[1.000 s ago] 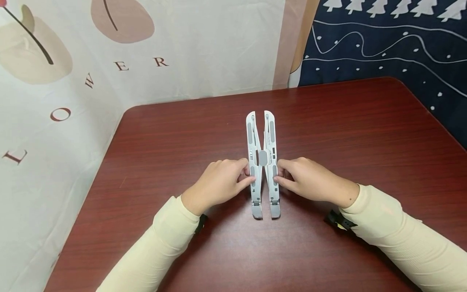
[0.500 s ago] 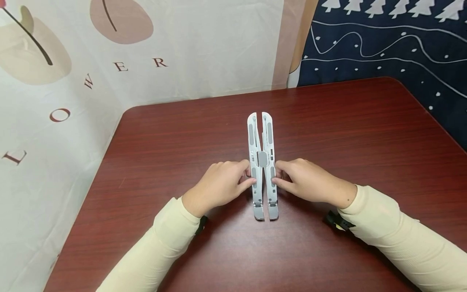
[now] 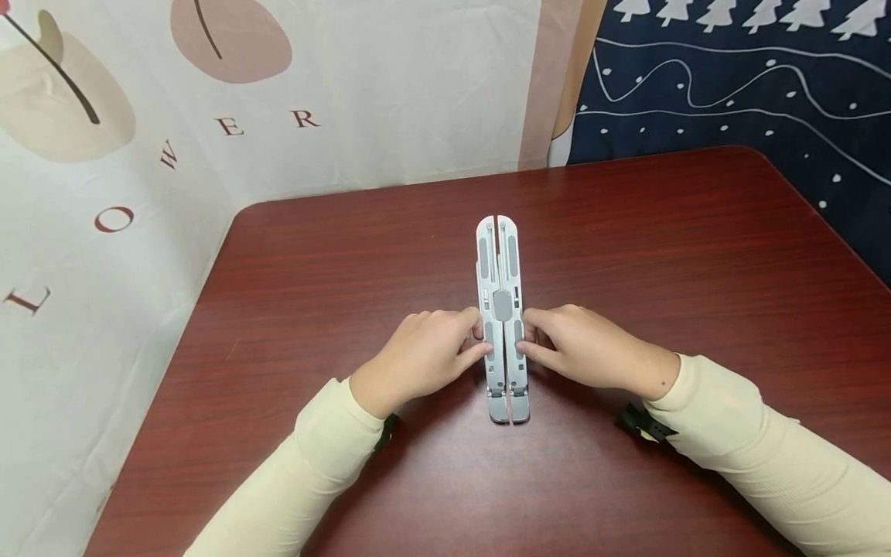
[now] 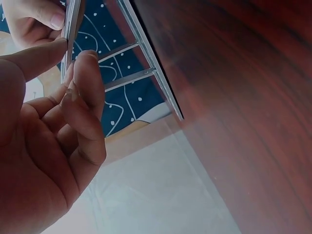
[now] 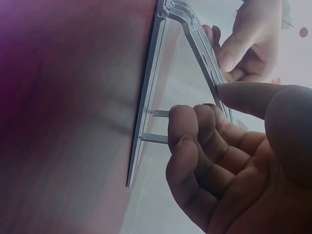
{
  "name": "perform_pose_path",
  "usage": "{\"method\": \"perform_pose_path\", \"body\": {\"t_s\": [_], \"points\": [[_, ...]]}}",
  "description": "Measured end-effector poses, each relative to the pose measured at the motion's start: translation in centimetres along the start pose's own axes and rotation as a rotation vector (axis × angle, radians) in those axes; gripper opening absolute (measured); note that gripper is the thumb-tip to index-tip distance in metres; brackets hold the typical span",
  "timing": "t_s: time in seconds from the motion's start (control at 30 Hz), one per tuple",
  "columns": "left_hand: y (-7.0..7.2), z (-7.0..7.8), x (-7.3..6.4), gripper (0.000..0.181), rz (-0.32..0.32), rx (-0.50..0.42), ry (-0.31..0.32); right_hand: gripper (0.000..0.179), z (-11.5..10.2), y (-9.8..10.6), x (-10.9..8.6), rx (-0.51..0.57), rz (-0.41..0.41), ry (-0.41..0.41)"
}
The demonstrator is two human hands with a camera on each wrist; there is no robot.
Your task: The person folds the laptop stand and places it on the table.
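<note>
A silver folding laptop stand [image 3: 503, 305] with grey pads lies near the middle of the table, its two long rails side by side with a thin gap between them. My left hand [image 3: 421, 352] pinches the left rail between thumb and curled fingers. On the other side, my right hand [image 3: 592, 344] pinches the right rail in the same way. From the side, the right wrist view shows the stand [image 5: 197, 41] partly raised, its upper rails slanting away from the lower bars on the table, with short struts between. Fingers partly hide the struts there.
The stand rests on a reddish-brown wooden table [image 3: 334, 255]. Behind it hangs a pale cloth [image 3: 418, 93] with printed letters. A dark blue cloth [image 3: 696, 85] with white trees hangs at the back right. Black straps [image 3: 643, 422] circle the wrists.
The two rails of the laptop stand have swung together from an X shape until nearly parallel. Both hands keep their pinch on the rails and have drawn slightly closer.
</note>
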State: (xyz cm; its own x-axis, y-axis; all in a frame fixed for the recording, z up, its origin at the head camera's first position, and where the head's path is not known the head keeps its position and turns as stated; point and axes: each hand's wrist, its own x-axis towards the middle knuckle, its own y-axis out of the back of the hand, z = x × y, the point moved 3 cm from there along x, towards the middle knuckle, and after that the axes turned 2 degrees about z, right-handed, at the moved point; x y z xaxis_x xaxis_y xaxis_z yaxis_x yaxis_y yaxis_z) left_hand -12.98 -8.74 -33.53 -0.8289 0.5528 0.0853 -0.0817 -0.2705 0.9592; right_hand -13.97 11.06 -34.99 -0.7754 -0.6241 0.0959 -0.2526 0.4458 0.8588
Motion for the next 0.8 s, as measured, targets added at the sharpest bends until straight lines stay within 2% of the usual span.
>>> {"method": "perform_pose_path", "body": {"t_s": [0.37, 0.8], "points": [[-0.22, 0.33, -0.05, 0.018, 0.018, 0.040, -0.016, 0.022, -0.11, -0.09, -0.05, -0.005, 0.003, 0.010], [-0.30, 0.47, -0.03, 0.018, 0.037, 0.026, -0.019, 0.021, -0.28, -0.06, -0.03, 0.000, 0.018, 0.017]]}}
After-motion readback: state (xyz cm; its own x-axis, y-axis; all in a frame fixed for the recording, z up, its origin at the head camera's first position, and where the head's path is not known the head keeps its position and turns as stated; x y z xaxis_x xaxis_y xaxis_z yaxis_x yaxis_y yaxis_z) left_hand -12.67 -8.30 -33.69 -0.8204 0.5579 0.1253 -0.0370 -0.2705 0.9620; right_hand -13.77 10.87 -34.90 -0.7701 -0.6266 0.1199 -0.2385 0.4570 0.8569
